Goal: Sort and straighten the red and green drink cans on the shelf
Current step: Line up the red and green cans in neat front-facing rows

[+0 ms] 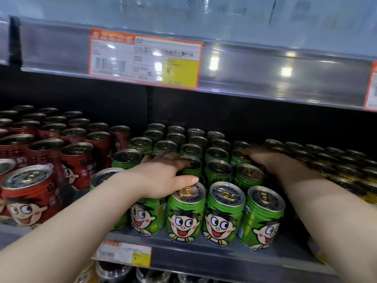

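Supermarket shelving seen from the wearer's head. The grey metal shelf (204,249) carried three blocks of upright cans under a dark back panel (265,121). Red cans (30,198) filled the left, green cans (224,213) the middle in rows running from the near edge to the far wall, and yellow cans (346,170) the right. The near red can leaned slightly.

The left hand (163,176) lay spread and flat over the tops of the near-left green cans, its thumb resting on the lid of a front-row can and gripping nothing. The right hand (271,160) lay at the right edge of the green block, beside the yellow cans. Its fingers reached out fairly straight over the can tops, in shadow, holding nothing.

An orange-bordered price label (144,58) sat in the clear strip of the upper shelf (265,78), which reflected ceiling lights. A smaller label (124,253) was fixed to the near edge of the can shelf. More goods showed dimly below.
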Demonstrator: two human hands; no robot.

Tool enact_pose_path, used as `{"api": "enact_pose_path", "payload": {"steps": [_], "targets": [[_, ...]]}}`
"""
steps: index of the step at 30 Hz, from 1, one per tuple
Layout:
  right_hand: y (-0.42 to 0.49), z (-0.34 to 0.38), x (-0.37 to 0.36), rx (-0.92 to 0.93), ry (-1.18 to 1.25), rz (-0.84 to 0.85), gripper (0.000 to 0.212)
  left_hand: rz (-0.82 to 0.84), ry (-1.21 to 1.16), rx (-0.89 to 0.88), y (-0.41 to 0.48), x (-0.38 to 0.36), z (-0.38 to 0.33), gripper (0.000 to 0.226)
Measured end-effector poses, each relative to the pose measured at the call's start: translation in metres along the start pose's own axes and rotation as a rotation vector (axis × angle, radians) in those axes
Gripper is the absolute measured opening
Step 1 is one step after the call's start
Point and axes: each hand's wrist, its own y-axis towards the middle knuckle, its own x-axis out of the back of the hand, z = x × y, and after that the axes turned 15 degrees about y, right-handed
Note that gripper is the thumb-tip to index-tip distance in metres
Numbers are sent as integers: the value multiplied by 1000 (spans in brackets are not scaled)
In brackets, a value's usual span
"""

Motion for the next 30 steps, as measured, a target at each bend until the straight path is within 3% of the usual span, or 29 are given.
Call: {"api": "enact_pose_path", "payload": {"steps": [3,5,10,12,14,22,27,30], "targets": [[-6,4,0,147,-301,-99,61,-17,-17,-8,0,-1,2,61],[-17,9,-4,249,-348,-106,57,-49,-72,-26,0,0,3,59],[-62,24,-29,513,-409,179,29,-189,-252,-62,-2,8,21,37],[-76,29,-37,519,-599,293,39,-209,-192,-20,-2,11,34,36],[-79,31,-43,507,-747,297,54,-180,-106,40,-1,11,51,39],[-86,44,-81,576,-745,364,64,-118,32,207,0,6,89,61],[-84,50,-88,516,-714,342,61,-76,-105,67,-5,12,95,45],[-85,56,-88,497,-755,369,59,-75,-92,58,-5,12,96,47]]}}
